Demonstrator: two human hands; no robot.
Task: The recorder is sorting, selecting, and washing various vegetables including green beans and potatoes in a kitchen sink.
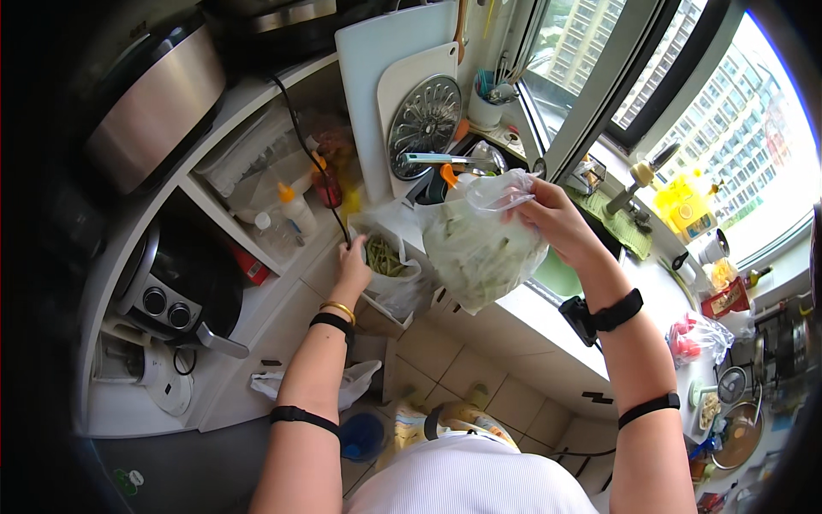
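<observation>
The right hand (558, 221) holds up a big, thin, see-through plastic bag (484, 255) with pale green lumps inside. Its grip is closed on the bunched-up top of the bag. The bag hangs in the air in front of the long white bench (524, 301), to the right of the left hand (351, 269).

The left hand is at the edge of a floppy white plastic bag (406, 297) that holds long, thin green beans (384, 257). Its fingers are curled, but one cannot tell if that grip is pinching the bag or just touching it. A thin black cord (298, 141) runs down to the same hand, and it is hard to see if the fingers hold it too.

The see-through bag looks soft and slippery, and probably a bit heavy at the bottom, where it bulges. The plastic could stretch or rip if one finger poked it. The bunched top is a good place to hold, with a palm under the round part to help. The beans look light and bendy, and a whole handful around the middle should stay together best.
</observation>
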